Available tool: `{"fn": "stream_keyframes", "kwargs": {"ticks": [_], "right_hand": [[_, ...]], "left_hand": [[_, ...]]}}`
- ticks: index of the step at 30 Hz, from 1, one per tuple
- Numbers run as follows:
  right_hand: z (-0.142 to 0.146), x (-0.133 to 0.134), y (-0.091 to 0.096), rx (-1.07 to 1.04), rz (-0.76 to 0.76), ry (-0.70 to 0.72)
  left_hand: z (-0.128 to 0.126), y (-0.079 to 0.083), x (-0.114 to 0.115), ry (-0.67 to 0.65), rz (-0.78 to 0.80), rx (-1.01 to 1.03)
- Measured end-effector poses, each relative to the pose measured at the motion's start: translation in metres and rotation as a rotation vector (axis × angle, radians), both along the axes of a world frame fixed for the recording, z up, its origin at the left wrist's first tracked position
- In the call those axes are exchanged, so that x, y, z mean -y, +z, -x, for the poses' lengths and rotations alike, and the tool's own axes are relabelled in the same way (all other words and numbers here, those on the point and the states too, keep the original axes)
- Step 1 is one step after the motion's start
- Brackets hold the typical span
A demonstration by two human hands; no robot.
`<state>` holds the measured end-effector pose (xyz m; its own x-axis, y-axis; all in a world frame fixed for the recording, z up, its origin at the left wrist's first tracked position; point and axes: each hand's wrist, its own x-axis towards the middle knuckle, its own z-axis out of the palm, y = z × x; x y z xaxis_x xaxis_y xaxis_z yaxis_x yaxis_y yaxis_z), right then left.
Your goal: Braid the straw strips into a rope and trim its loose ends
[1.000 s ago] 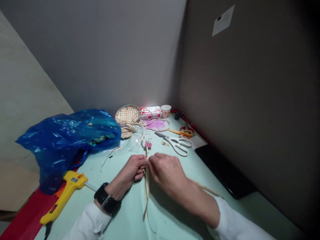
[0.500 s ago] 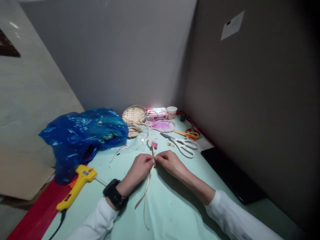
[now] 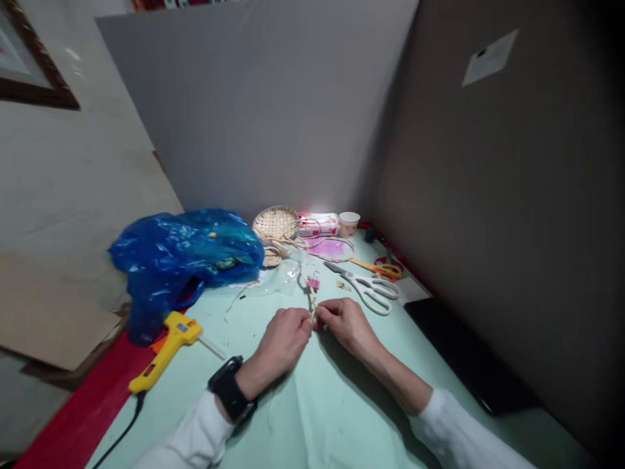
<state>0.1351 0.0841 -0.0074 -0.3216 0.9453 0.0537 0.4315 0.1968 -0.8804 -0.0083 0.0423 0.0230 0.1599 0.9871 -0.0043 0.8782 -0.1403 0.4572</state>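
Note:
My left hand (image 3: 287, 337), with a black watch on its wrist, pinches a pale braided straw cord (image 3: 312, 298) from the left. Opposite it, my right hand (image 3: 344, 324) grips the same cord between thumb and fingers, the fingertips of both hands almost touching. Just beyond the fingers, a pink binder clip (image 3: 313, 283) is fixed on the cord, which runs on toward the back of the table. The cord's loose lower ends are hidden by my hands.
White-handled scissors (image 3: 366, 286) and orange scissors (image 3: 378, 267) lie right of the clip. A black flat device (image 3: 463, 355) lies along the right edge. Left are a blue plastic bag (image 3: 190, 247) and a yellow glue gun (image 3: 166, 352). Behind stand a woven basket (image 3: 276, 223) and paper cup (image 3: 349, 223).
The view has shifted, so the table's things sit further right. The long loose straw ends that hung below my hands no longer show. Both hands still pinch the cord.

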Motion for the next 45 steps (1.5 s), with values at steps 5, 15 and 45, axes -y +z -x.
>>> {"fn": "stream_keyframes", "kwargs": {"ticks": [5, 15, 45], "right_hand": [[-0.001, 0.003, 0.006, -0.18, 0.183, 0.041], [0.0, 0.009, 0.011, -0.387, 0.351, 0.022], [-0.006, 0.028, 0.028, 0.453, -0.11, 0.036]], "left_hand": [[-0.01, -0.004, 0.008, -0.014, -0.003, -0.028], [-0.012, 0.004, 0.02, 0.013, -0.029, 0.067], [-0.002, -0.019, -0.019, 0.207, 0.44, 0.918]]}}
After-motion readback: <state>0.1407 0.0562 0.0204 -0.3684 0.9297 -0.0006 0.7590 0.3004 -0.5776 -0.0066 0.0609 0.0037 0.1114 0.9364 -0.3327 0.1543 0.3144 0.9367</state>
